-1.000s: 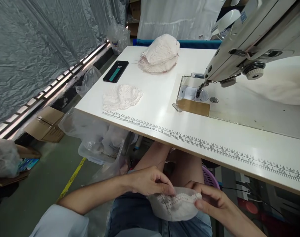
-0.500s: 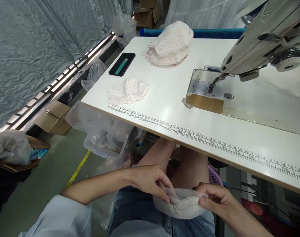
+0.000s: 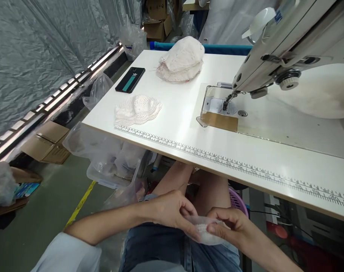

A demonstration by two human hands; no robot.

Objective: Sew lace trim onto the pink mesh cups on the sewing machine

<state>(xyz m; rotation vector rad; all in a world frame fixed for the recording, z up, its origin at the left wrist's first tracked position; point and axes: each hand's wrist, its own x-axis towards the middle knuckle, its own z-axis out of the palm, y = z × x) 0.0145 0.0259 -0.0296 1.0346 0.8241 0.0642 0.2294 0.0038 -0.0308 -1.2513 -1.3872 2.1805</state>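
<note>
Over my lap, below the table edge, both hands pinch a small white lace-edged fabric piece (image 3: 203, 231). My left hand (image 3: 172, 210) grips its left side with fingers closed. My right hand (image 3: 228, 224) holds the right side, thumb and fingers pressed on the lace. The hands sit close together, and most of the fabric is bunched between them.
A white sewing table (image 3: 262, 155) with a printed ruler along its front edge carries a sewing machine (image 3: 276, 56), a lace piece (image 3: 136, 109), a stack of pale fabric pieces (image 3: 181, 60) and a black phone (image 3: 130, 79). Plastic bags (image 3: 98, 151) and cardboard boxes (image 3: 45, 141) stand on the floor at left.
My hands have drawn closer together, folding the fabric piece so less of it shows. The view has shifted slightly.
</note>
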